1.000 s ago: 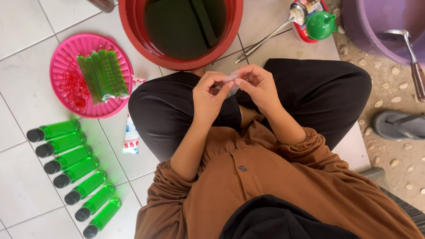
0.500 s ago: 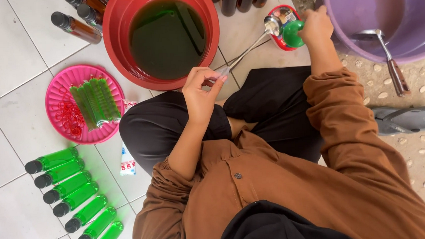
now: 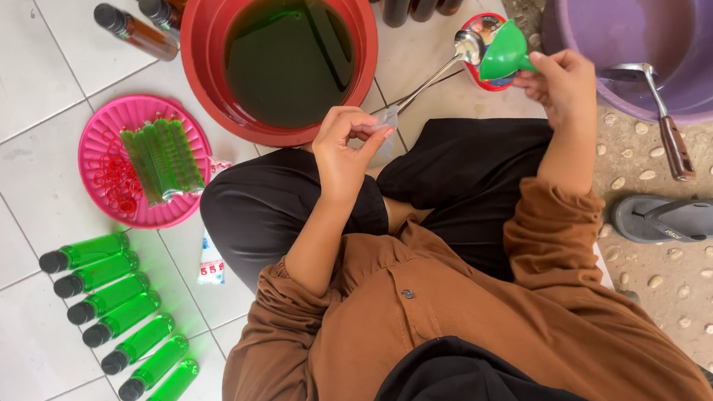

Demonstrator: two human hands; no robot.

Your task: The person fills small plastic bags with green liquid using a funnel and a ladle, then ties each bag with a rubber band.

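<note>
Left hand [image 3: 341, 148]: fingers pinch a small clear plastic pouch [image 3: 385, 124], just below the red basin [image 3: 202, 38] of green liquid. Right hand [image 3: 562, 80]: fingers grip the green funnel [image 3: 505, 53], right of the basin, above a small tin.

Glossy green plastic funnel [image 3: 505, 52], shiny metal spoon [image 3: 447, 64]

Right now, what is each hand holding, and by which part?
The right hand holds a green funnel by its narrow spout end. The left hand pinches the top edge of a small clear plastic sleeve between its fingertips.
</note>
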